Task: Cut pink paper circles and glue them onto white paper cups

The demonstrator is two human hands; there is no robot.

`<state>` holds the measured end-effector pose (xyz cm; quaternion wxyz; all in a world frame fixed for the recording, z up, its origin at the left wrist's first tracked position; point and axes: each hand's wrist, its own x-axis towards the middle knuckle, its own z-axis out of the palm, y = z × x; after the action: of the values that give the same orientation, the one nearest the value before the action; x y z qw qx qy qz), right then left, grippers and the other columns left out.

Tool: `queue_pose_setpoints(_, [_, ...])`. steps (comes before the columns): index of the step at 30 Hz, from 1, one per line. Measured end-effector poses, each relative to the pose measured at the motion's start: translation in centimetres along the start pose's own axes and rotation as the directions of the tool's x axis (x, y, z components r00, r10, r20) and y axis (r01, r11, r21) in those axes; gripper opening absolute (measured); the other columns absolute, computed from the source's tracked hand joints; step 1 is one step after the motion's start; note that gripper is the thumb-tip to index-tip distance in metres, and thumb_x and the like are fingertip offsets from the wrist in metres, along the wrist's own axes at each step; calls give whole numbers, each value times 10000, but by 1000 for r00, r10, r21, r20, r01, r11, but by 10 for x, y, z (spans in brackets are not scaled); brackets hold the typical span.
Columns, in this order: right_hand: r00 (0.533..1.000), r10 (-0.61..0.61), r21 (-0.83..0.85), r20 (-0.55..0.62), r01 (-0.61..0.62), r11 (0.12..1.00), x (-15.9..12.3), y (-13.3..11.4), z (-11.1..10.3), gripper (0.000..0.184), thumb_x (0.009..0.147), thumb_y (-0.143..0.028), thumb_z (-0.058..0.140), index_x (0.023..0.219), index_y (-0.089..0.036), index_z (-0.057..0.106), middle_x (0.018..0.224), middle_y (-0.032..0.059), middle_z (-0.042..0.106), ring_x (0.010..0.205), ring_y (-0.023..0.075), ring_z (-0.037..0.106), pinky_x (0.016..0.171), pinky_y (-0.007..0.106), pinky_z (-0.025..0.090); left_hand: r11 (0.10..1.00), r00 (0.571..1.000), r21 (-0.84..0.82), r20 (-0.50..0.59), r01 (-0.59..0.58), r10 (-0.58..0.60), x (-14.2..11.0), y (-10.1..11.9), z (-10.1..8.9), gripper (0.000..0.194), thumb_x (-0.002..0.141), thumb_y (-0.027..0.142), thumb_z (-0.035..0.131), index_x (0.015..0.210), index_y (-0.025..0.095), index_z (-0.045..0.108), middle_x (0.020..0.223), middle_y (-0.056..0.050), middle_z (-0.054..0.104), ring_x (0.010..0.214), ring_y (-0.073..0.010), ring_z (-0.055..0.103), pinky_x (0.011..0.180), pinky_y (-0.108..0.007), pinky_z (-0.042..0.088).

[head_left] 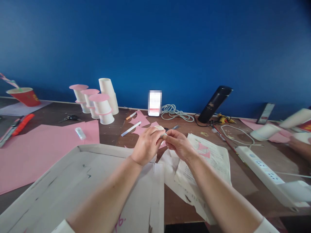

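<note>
My two hands meet above the middle of the table. My left hand [148,142] is closed around a pale, round-edged object [159,128], mostly covered by the fingers, so its kind is unclear. Thumb and fingers of my right hand [178,143] are pinched together against the left fingertips, on something small and pale that I cannot make out. Just beyond the hands lie pink paper scraps [140,119] and a white-and-blue pen [131,128]. Below the left forearm is a large white cardboard sheet [97,184]; printed papers [213,152] lie under the right forearm.
Pink-topped paper cup stacks [103,110] and a taller cup stack [111,97] stand at back left. Pink paper [48,145] and a red-handled cutter [23,124] lie left. A phone [154,105], black bottle [213,103], power strip [261,173] and another person's hand [301,145] are further right.
</note>
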<state>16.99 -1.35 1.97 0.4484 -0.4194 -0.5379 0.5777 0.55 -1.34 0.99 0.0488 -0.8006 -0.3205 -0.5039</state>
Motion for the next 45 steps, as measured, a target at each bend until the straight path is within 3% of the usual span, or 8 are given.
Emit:
queue_pose_setpoints(13, [1000,-30,19,-10,30,999,2,1,0,342,706,-475,774,716,-190,586,534,-71,458,479,64,341,473,240,211,998,998,-3,-34,61,-61,0,2,5,155,880,179,589,1032,179,618,948,-64,682,909,-181,651,783,-323,543])
queue_pose_setpoints(17, [998,-56,-53,-6,55,997,2,-1,-1,361,729,-528,734,733,-192,601,535,-62,456,477,77,355,473,243,233,992,992,-20,-32,122,-123,0,4,3,141,878,210,602,1017,195,627,930,-52,688,893,-180,649,773,-316,538])
queue_pose_setpoints(20, [985,-139,-204,-104,115,972,1,-3,-4,391,794,-583,638,741,-196,622,550,-40,500,489,96,412,491,252,298,978,978,-15,-13,206,-206,0,1,0,152,882,250,601,1022,205,639,947,-53,688,886,-182,640,788,-320,524])
queue_pose_setpoints(24, [871,-413,-538,-266,221,813,-1,-2,-6,317,840,-530,612,811,-216,643,715,18,648,624,155,558,618,296,425,937,935,7,-74,348,-347,-2,-8,-2,181,865,288,620,1028,213,647,907,-44,668,790,-167,619,739,-311,510])
queue_pose_setpoints(27, [797,-564,-714,-217,265,648,-2,2,-7,226,873,-449,597,848,-229,642,825,44,679,684,174,582,684,316,451,915,913,11,-78,403,-401,-2,-12,-1,156,846,257,628,993,209,649,844,-28,647,722,-152,598,691,-294,497])
queue_pose_setpoints(30, [755,-639,-815,-147,274,511,-2,5,-7,183,893,-395,582,835,-230,638,856,42,666,673,160,573,681,301,446,891,891,19,-47,453,-451,-2,-11,0,133,830,234,633,959,207,652,827,-20,639,693,-143,592,667,-287,488])
queue_pose_setpoints(37, [765,-643,-903,-44,245,353,0,10,-7,165,925,-357,547,884,-231,644,889,26,664,709,142,608,645,261,404,854,853,15,52,519,-519,-2,-8,4,115,821,242,641,923,198,671,869,-34,656,640,-128,602,610,-278,487])
queue_pose_setpoints(45, [764,-645,-968,21,177,177,-1,9,-3,204,948,-341,500,876,-230,655,900,25,675,701,141,601,608,260,343,851,850,-1,46,525,-524,-3,-11,5,100,810,251,638,888,200,674,837,-33,673,644,-139,610,594,-278,491])
